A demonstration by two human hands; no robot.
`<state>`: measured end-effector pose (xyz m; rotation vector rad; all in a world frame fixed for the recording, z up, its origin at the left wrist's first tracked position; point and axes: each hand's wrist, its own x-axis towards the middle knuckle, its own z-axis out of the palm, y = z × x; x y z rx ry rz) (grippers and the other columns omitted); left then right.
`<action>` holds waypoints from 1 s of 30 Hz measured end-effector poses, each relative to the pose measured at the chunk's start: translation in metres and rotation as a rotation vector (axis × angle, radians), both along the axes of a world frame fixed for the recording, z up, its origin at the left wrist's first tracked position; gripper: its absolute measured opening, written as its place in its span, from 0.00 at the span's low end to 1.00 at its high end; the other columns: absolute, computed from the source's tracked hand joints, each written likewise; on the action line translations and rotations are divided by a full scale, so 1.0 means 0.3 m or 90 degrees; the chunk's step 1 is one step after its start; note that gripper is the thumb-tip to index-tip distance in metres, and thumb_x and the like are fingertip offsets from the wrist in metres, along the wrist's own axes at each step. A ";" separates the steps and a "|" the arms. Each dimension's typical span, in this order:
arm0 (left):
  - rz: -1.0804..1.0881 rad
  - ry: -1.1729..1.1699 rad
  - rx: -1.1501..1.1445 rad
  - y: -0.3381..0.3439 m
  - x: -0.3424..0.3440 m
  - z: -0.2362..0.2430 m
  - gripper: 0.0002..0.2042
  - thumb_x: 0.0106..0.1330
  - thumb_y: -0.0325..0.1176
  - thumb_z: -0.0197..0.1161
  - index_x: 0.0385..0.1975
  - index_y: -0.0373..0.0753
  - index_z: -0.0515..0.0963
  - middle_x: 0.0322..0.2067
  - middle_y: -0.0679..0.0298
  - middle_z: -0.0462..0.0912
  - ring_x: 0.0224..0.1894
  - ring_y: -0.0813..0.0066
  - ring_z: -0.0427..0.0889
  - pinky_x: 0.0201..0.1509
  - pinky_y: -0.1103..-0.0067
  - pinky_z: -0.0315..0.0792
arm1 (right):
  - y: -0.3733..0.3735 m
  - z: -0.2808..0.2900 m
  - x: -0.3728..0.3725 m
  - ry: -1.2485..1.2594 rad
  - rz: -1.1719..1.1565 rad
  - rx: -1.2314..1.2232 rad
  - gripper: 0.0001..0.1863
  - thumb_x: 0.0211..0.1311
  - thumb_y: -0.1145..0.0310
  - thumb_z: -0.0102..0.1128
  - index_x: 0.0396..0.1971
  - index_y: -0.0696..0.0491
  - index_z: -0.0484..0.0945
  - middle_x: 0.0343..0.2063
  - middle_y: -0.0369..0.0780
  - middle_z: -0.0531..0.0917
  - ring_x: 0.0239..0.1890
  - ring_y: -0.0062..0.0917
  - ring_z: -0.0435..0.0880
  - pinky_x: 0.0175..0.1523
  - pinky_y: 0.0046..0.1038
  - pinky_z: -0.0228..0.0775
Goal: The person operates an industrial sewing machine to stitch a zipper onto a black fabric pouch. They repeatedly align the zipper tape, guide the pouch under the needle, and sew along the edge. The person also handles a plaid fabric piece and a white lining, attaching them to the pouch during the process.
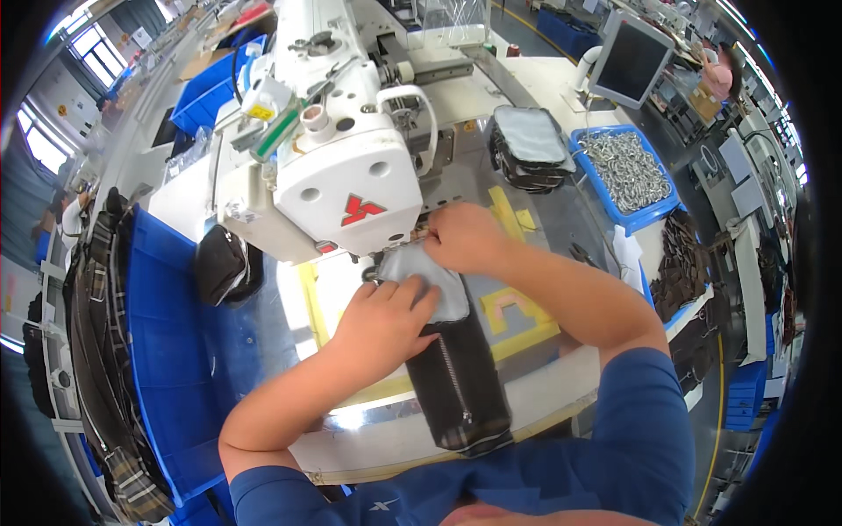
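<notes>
A large white industrial sewing machine [346, 188] stands in front of me, its head over the work. Below it lies a grey panel [449, 302], joined to or lying over a black fabric piece with a zipper [452, 386] that reaches toward my body. My left hand [381, 324] rests on the grey panel with its fingers spread and pressing down, the thumb by the black fabric. At the panel's far right edge, close to the needle area, my right hand [465, 238] is closed in a pinch. Its fingertips are partly hidden, and what they hold cannot be made out.
To the right are a stack of grey and black pieces [531, 145], a blue tray of metal hooks [624, 171] and dark brown strips [680, 263]. A black bundle [226, 266] and a large blue bin [167, 368] stand left. Yellow guides [517, 320] lie on the worktop.
</notes>
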<state>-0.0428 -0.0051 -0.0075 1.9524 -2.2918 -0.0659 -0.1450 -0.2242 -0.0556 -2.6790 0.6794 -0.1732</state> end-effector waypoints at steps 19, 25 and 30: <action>0.643 0.422 -0.698 0.526 0.305 0.214 0.10 0.79 0.35 0.67 0.40 0.32 0.82 0.34 0.67 0.81 0.37 0.79 0.77 0.45 0.79 0.72 | 0.411 0.119 -0.567 0.051 0.263 0.377 0.25 0.72 0.50 0.69 0.27 0.59 0.79 0.20 0.52 0.79 0.26 0.52 0.78 0.35 0.45 0.70; 0.426 0.289 -0.439 0.469 0.139 0.227 0.19 0.60 0.28 0.78 0.51 0.33 0.84 0.46 0.55 0.88 0.47 0.61 0.87 0.56 0.68 0.80 | 0.444 0.280 -0.549 0.023 0.327 0.432 0.25 0.74 0.52 0.69 0.24 0.58 0.77 0.17 0.46 0.76 0.21 0.41 0.71 0.30 0.40 0.64; -0.179 0.553 0.186 0.250 -0.072 0.239 0.32 0.57 0.47 0.85 0.60 0.38 0.84 0.47 0.52 0.90 0.50 0.51 0.88 0.57 0.66 0.79 | 0.441 0.436 -0.507 -0.123 0.461 0.584 0.26 0.75 0.50 0.69 0.24 0.58 0.82 0.17 0.44 0.77 0.20 0.33 0.74 0.29 0.39 0.63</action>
